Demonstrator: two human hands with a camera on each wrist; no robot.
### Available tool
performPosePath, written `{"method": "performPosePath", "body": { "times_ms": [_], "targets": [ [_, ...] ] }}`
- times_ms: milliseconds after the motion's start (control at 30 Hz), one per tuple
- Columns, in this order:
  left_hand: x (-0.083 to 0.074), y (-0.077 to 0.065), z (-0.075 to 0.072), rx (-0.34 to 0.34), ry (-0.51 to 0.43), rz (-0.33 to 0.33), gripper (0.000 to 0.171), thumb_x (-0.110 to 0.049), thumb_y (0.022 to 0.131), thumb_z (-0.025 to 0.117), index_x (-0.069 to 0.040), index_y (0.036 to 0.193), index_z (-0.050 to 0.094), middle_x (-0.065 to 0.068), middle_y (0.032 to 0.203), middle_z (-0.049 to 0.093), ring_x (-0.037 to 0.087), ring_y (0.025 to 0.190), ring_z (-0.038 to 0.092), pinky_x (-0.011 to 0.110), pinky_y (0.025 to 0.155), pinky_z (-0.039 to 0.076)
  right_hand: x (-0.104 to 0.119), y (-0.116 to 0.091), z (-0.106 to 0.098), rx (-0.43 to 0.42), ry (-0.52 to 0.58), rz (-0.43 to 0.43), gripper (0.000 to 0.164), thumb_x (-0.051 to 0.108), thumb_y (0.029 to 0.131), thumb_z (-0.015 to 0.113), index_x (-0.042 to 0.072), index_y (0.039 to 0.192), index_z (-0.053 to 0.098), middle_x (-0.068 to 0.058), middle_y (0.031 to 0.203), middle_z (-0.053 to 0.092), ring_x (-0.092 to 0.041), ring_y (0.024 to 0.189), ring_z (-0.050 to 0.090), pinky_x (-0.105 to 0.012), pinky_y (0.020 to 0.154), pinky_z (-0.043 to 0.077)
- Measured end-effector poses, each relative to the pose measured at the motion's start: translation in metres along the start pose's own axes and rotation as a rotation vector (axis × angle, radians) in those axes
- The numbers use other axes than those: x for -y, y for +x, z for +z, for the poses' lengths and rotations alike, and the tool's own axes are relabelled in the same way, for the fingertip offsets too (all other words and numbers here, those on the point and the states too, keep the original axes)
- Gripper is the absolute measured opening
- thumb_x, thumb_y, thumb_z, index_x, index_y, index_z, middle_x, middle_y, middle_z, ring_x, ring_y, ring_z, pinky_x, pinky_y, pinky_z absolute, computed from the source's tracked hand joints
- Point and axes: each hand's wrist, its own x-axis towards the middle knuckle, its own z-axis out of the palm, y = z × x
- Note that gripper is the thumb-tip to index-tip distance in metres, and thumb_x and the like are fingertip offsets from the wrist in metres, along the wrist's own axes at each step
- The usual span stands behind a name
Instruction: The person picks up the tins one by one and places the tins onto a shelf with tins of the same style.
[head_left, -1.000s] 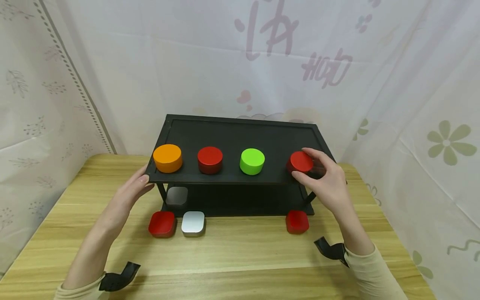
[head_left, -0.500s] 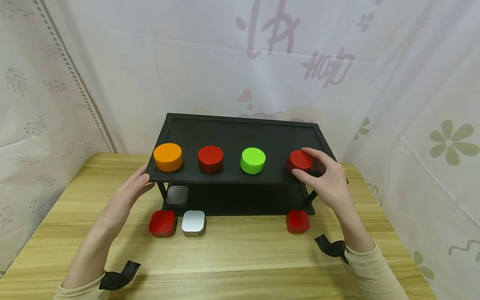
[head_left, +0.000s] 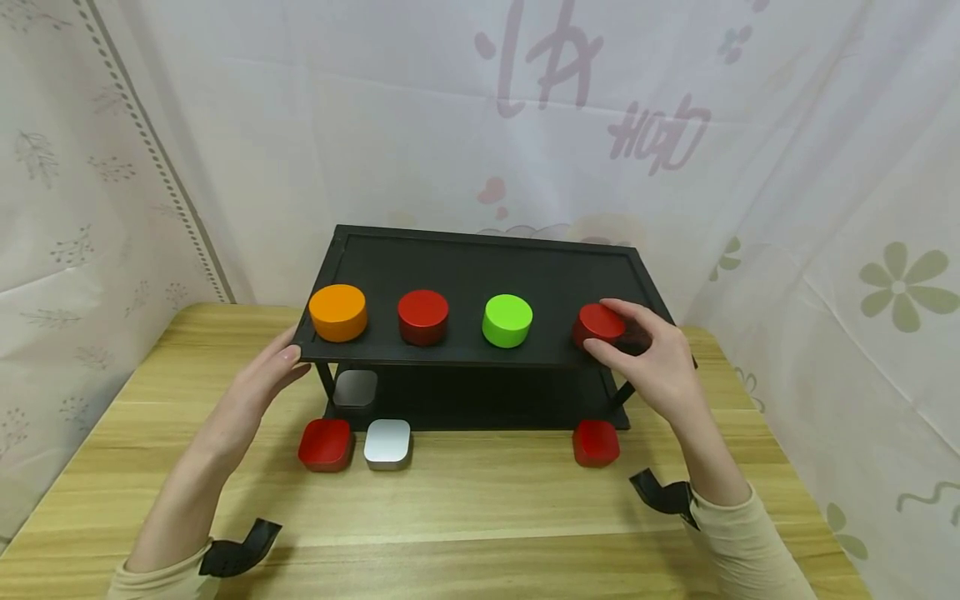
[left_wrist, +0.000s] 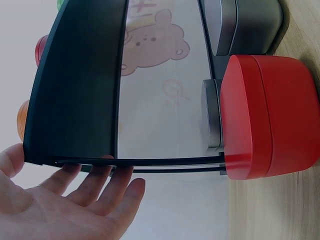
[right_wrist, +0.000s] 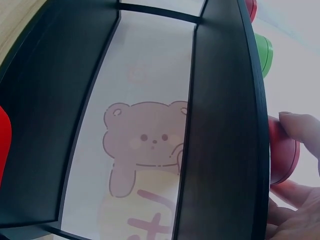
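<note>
In the head view, the right hand (head_left: 663,358) is parted only as wide as the red tin (head_left: 598,325) it grips by the sides. The tin is on the right end of the shelf (head_left: 480,267), round top up, short axis upright. Left of this grip stand the green tin (head_left: 507,320), second red tin (head_left: 423,317) and orange tin (head_left: 338,312), lined up with the shelf's left-to-right long axis. Below the grip is a red box (head_left: 596,442).

In the left wrist view, the left hand (left_wrist: 65,207) has loosely extended fingers touching the shelf's end.

In the right wrist view, opposed digits hold the red tin, its top pointing away from the board.
</note>
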Motion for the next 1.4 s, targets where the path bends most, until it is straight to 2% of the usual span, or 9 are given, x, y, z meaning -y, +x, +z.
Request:
{"method": "performPosePath", "body": {
  "times_ms": [367, 633, 1000, 1400],
  "targets": [
    [0.0007, 0.0002, -0.0004, -0.002, -0.012, 0.001, 0.045, -0.032, 0.104, 0.025, -0.026, 0.149, 0.028, -0.002, 0.155, 0.027, 0.0, 0.131, 0.032, 0.008, 0.098, 0.035, 0.0, 0.0039, 0.0013, -0.012, -0.012, -0.018, 0.057, 0.044, 0.078, 0.073, 0.032, 0.13, 0.054, 0.002, 0.121, 0.061, -0.015, 0.099, 0.058, -0.031, 0.081, 0.051],
    [0.0002, 0.0, -0.0003, 0.0, -0.005, -0.003, 0.045, -0.033, 0.104, 0.025, -0.027, 0.149, 0.028, -0.002, 0.155, 0.027, 0.0, 0.131, 0.031, 0.007, 0.098, 0.034, 0.0001, 0.0048, 0.0016, -0.023, -0.021, -0.036, 0.057, 0.043, 0.078, 0.074, 0.033, 0.13, 0.054, 0.002, 0.122, 0.061, -0.016, 0.097, 0.059, -0.019, 0.076, 0.048],
    [-0.0005, 0.0001, -0.0003, -0.001, -0.005, 0.002, 0.045, -0.032, 0.104, 0.025, -0.026, 0.149, 0.028, -0.003, 0.155, 0.027, 0.001, 0.132, 0.031, 0.008, 0.098, 0.035, -0.0022, 0.0053, 0.0026, -0.026, -0.051, -0.035, 0.058, 0.044, 0.078, 0.073, 0.034, 0.131, 0.053, 0.002, 0.124, 0.061, -0.016, 0.097, 0.059, -0.025, 0.077, 0.05],
    [0.002, 0.0004, -0.0017, -0.002, -0.025, 0.011, 0.046, -0.03, 0.104, 0.025, -0.025, 0.15, 0.026, -0.004, 0.156, 0.026, -0.003, 0.131, 0.033, 0.008, 0.098, 0.034, -0.003, 0.0042, 0.0031, -0.023, -0.057, -0.018, 0.059, 0.046, 0.077, 0.073, 0.037, 0.131, 0.052, 0.002, 0.124, 0.06, -0.017, 0.098, 0.059, -0.031, 0.08, 0.049]
  ]
}}
